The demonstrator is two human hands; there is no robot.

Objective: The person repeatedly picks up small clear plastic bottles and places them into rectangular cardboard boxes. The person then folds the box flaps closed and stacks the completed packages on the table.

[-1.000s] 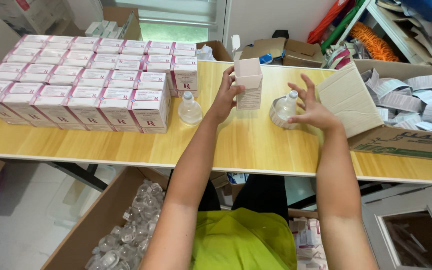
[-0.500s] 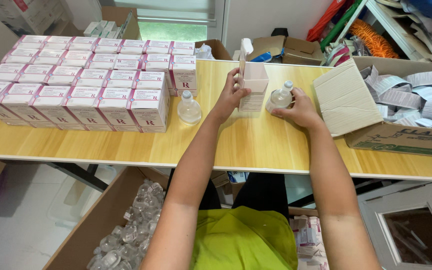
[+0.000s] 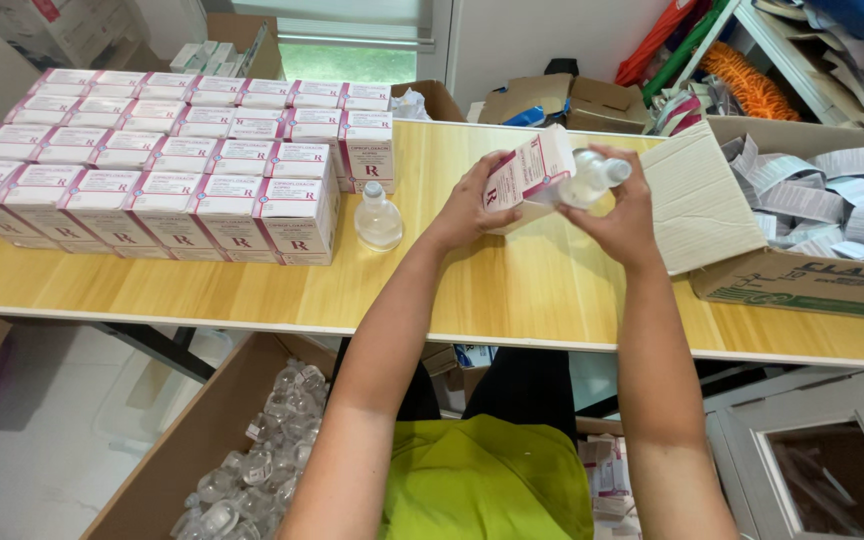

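Hands are up off the desk (image 3: pixel 252 290) now. A second ago the carton (image 3: pixel 527 172) stood upright on the wood with the left hand (image 3: pixel 467 210) just steadying it, and the bottle (image 3: pixel 592 178) was low by the right hand (image 3: pixel 627 215). Now the left hand is wrapped round the carton and has it lifted and tipped on its side, open end toward the bottle, while the right hand's fingers are curled round the bottle, its base against that opening. Looks to me like the bottle is about to go in, not inside yet.

Containers: big box (image 3: pixel 802 260) on the right holds a heap of folded paper leaflets (image 3: pixel 832 200). Another box (image 3: pixel 222 440) on the floor under the desk is full of loose clear bottles. Left half of the desk has a neat block of closed white-and-pink cartons (image 3: pixel 152 180), with one spare bottle (image 3: pixel 379 218) standing just beside them.
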